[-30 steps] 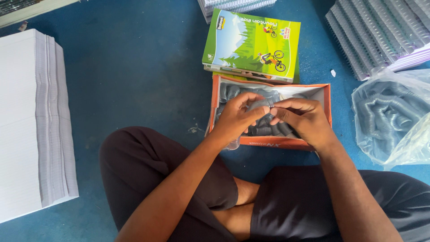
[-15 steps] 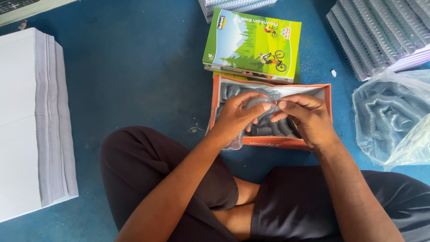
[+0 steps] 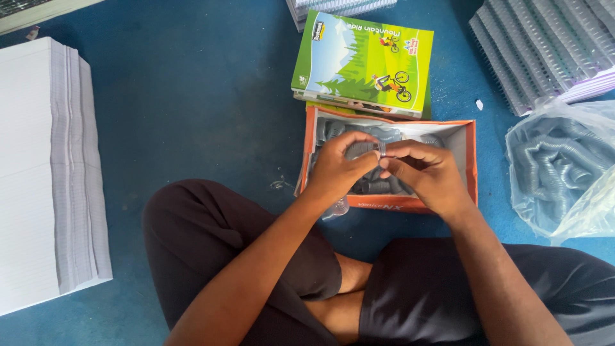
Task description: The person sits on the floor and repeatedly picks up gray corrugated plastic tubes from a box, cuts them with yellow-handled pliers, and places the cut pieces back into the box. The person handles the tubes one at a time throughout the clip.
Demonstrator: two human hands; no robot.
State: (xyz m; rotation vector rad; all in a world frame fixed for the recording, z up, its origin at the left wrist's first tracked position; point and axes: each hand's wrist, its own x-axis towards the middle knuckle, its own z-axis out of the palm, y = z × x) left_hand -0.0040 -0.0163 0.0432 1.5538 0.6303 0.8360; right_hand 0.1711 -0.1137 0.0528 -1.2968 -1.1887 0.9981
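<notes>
An open orange cardboard box (image 3: 471, 168) lies on the blue floor in front of my crossed legs, filled with grey spiral binding coils. Above it my left hand (image 3: 336, 170) and my right hand (image 3: 426, 174) meet, fingers pinched together on one grey coil (image 3: 364, 149). The left hand grips the coil's body; the right hand's fingertips pinch its end near a small metal ring. Beyond the box lies a green-covered notebook (image 3: 362, 61) with a picture of cyclists, on top of a few others.
A tall stack of white paper (image 3: 45, 173) stands at the left. A clear plastic bag of grey coils (image 3: 557, 170) sits at the right. Several spiral-bound notebooks (image 3: 544, 45) are fanned out at the top right. My dark-trousered knees fill the bottom.
Both hands have stayed over the box, with the fingers shifting slightly along the coil. Nothing else has moved.
</notes>
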